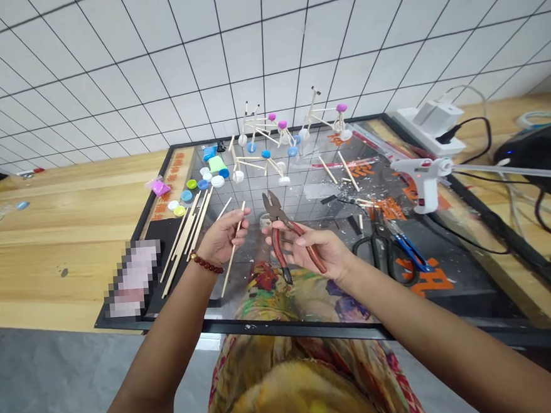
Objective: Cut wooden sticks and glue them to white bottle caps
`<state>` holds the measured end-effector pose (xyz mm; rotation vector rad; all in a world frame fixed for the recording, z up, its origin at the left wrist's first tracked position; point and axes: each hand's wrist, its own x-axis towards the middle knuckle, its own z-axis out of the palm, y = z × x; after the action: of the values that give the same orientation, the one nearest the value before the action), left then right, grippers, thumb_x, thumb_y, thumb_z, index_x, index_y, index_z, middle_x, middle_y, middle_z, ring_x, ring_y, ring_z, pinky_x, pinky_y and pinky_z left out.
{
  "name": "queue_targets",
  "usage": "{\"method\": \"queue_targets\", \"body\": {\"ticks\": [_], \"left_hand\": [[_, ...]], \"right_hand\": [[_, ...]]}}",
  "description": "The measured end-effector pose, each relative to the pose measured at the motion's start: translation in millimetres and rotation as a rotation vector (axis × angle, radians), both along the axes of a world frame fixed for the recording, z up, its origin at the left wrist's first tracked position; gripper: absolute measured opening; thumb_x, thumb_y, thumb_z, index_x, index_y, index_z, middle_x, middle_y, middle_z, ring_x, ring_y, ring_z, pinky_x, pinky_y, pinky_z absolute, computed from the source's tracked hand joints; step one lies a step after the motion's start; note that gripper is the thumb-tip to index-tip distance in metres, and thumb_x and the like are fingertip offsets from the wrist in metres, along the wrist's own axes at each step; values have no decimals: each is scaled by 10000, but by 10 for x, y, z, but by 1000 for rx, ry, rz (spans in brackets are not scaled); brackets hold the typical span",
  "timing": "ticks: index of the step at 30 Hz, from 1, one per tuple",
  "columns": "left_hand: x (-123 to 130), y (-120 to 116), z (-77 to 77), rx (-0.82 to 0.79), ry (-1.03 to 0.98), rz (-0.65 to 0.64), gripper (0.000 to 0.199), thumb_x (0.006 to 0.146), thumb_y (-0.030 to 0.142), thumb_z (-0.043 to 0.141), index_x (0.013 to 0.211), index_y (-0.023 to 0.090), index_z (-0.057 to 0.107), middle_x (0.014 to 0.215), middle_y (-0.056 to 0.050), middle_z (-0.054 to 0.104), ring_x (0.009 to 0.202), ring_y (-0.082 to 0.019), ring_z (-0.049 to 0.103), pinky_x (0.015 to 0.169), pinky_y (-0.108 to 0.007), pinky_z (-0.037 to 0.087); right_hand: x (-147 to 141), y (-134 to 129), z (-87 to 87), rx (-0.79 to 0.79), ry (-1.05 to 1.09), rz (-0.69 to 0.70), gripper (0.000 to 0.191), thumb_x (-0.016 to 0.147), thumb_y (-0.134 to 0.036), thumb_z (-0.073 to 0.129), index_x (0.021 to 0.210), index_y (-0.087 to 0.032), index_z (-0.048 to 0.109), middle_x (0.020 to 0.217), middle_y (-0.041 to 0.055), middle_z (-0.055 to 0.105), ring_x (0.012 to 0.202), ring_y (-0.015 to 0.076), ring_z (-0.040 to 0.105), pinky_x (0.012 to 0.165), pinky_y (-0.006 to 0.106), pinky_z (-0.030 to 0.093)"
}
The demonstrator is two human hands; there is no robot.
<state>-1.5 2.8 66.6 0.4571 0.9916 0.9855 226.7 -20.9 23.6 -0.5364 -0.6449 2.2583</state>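
Note:
My left hand (223, 235), with a beaded bracelet at the wrist, pinches a thin wooden stick (229, 274) that slants upright between thumb and fingers. In my right hand (325, 248) is a pair of pliers (300, 231) with red-brown handles, the jaws pointing up and left and slightly parted. Stick and pliers are apart. Beside my left hand lies a bundle of loose wooden sticks (183, 238). Beyond both hands stand several small stick-built bicycle models, the nearest bicycle model (252, 163) having a blue seat and white cap wheels.
Coloured bottle caps (202, 184) are scattered at the back left near a purple packet (159, 187). To the right are a white glue gun (425, 186), black-handled scissors (377, 250), a blue utility knife (408, 245) and a power strip (428, 133). A tiled wall closes off the back.

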Motion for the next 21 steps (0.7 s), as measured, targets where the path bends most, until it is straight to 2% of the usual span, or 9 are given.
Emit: {"method": "queue_targets", "body": {"ticks": [4, 9, 13, 17, 21], "left_hand": [[-3, -2, -3, -12, 10, 6, 164, 991, 138, 549, 961, 116, 709, 622, 3, 560, 413, -36, 432, 345, -108, 273], [-8, -5, -1, 11, 29, -4, 130, 978, 178, 606, 980, 142, 730, 567, 27, 527, 376, -32, 375, 330, -114, 237], [-9, 22, -1, -21, 16, 30, 144, 970, 138, 591, 935, 104, 727, 596, 9, 553, 396, -17, 380, 334, -102, 227], [-7, 38, -7, -8, 36, 32, 201, 972, 89, 517, 933, 62, 712, 642, -21, 586, 429, -24, 440, 348, -105, 269], [-14, 3, -32, 59, 138, -89, 174, 978, 233, 609, 1033, 111, 720, 588, -6, 577, 396, -49, 412, 339, -127, 219]], "right_hand": [[14, -9, 20, -67, 38, 40, 463, 683, -168, 707, 1136, -265, 723, 1287, 60, 742, 1081, 225, 709, 873, 378, 581], [40, -20, 31, -43, 55, 66, 251, 685, -148, 687, 929, -182, 740, 1192, 102, 749, 887, 164, 682, 659, 245, 510], [1, -46, 14, 7, 46, 74, 308, 653, -103, 655, 942, -166, 739, 1164, 103, 747, 889, 164, 682, 708, 262, 538], [-34, -45, 19, -20, 16, 54, 377, 699, -145, 646, 1066, -185, 727, 1160, 85, 754, 964, 197, 708, 766, 309, 588], [-15, -16, 63, -40, -31, 32, 437, 723, -188, 677, 1158, -216, 702, 1161, 86, 754, 968, 223, 713, 707, 321, 587]]}}
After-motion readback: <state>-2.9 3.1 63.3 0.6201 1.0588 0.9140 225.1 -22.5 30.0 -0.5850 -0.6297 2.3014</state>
